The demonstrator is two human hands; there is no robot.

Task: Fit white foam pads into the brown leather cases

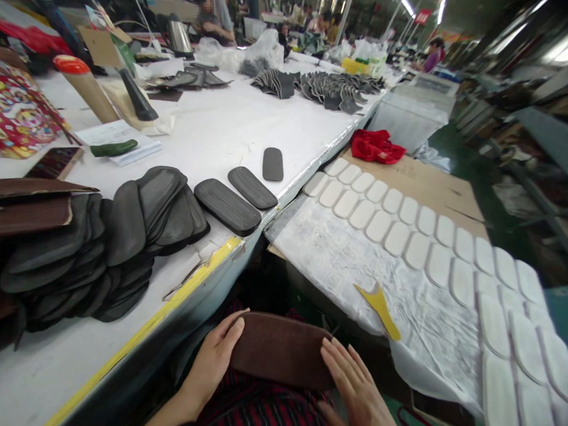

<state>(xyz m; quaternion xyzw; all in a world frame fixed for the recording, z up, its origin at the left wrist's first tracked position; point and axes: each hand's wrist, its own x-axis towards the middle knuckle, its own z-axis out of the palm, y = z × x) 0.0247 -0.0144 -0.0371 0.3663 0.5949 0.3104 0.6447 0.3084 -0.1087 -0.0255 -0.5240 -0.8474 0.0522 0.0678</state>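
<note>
Above my lap lies a dark brown leather piece, long with rounded ends. My left hand is closed on its left end, thumb on top and the other fingers mostly hidden behind. At the right end, my right hand holds the edge, its fingers together over the rim and its thumb low and blurred. On the white table ahead are two dark grey rounded pads and a smaller grey pad. Left of them is a heap of similar dark pads.
A brown leather bag overlaps the heap's left side. To my right, a lower surface with plastic sheeting carries rows of white oval pads, a yellow scraper-like tool and red cloth. The table edge has yellow tape.
</note>
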